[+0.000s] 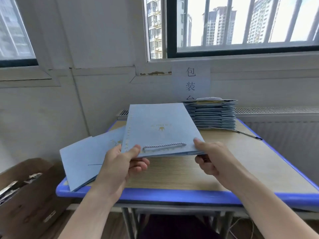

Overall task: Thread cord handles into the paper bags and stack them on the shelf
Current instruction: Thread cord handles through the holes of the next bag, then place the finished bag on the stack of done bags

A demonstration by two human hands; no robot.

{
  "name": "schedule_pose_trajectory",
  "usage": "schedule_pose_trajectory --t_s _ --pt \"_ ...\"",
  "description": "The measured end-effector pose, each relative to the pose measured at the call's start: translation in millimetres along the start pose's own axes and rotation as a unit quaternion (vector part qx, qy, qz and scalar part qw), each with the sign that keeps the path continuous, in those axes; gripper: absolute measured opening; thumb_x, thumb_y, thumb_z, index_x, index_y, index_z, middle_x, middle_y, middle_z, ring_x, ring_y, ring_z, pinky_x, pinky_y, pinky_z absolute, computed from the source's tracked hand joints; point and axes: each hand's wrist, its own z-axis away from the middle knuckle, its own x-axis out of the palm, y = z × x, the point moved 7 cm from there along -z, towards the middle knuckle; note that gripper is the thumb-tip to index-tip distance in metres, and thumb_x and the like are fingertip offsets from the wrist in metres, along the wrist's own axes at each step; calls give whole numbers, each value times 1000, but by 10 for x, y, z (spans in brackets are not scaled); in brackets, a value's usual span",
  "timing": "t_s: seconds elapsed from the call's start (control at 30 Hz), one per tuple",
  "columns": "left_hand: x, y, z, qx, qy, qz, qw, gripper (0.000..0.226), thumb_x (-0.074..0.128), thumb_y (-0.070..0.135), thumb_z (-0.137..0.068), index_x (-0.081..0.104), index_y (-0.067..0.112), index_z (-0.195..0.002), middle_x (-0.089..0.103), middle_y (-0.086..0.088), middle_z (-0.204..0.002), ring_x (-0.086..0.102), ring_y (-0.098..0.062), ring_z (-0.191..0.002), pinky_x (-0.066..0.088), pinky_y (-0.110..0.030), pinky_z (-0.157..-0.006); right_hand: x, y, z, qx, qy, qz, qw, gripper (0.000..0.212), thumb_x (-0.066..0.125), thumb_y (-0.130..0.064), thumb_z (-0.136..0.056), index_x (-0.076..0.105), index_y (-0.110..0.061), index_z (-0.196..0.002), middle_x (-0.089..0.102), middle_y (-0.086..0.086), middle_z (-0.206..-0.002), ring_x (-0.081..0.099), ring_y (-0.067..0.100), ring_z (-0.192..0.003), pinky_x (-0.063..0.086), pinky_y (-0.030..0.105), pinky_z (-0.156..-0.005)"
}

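A flat light-blue paper bag (160,128) with a gold emblem is held above the table, its near edge toward me. A pale twisted cord handle (164,146) lies across that edge. My left hand (124,163) pinches the bag's near left corner, thumb on top and fingers underneath. My right hand (210,156) pinches the near right corner the same way. At the back of the table stands a tall stack of folded blue bags (214,114). More flat blue bags (82,161) lie at the table's left, overhanging its edge.
The wood-top table has a blue rim (172,195). A loose cord (248,134) lies by the stack at the right. A brown cardboard box (25,192) with pale items stands on the floor to the left. A paper sign (190,81) hangs on the wall.
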Motion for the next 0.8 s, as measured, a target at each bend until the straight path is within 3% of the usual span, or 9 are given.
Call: schedule_pose_trajectory --t_s 0.1,0.2,0.4,0.53,0.67,0.8 --pt "-21 -28 -2 -12 2 -15 1000 11 56 12 -99 60 4 -106 60 -14 -59 49 -12 -41 39 -16 -37 -4 62 -14 4 10 -17 1000 42 57 -17 -100 46 -17 -59 34 0 -52 22 10 -42 19 19 -36" --pt "-63 -65 30 -21 7 -5 1000 17 52 16 -101 61 2 -99 57 -15 -57 44 -14 -37 34 -18 -35 -13 101 -10 14 3 -46 999 38 55 -14 -100 41 -17 -64 30 -4 -48 18 9 -41 14 18 -36" --pt "-194 -19 43 7 16 -84 996 34 45 17 -104 59 0 -79 56 -17 -56 37 -13 -33 28 -18 -34 -11 70 -2 20 -14 -33 999 29 53 -15 -101 47 -12 -73 32 -3 -47 18 9 -41 15 17 -36" --pt "-212 255 -121 41 21 -105 993 37 44 17 -105 56 1 -74 57 -16 -55 37 -13 -33 28 -17 -33 49 -221 -161 -38 0 10 999 35 52 -18 -104 49 -10 -69 38 -2 -49 24 9 -40 22 16 -37" --pt "-216 710 -579 86 40 -136 986 27 46 14 -104 59 -5 -90 57 -11 -48 37 -12 -32 27 -16 -32 63 -746 -568 -112 70 97 986 36 59 -19 -100 55 -6 -66 42 1 -48 30 13 -40 25 22 -44" --pt "-153 1114 -1295 110 46 -200 973 23 45 13 -104 61 -3 -99 56 -7 -48 37 -8 -30 29 -15 -32 142 -1284 -1045 -173 116 222 953 42 61 -30 -97 60 -3 -64 43 9 -56 35 19 -54 32 29 -57"
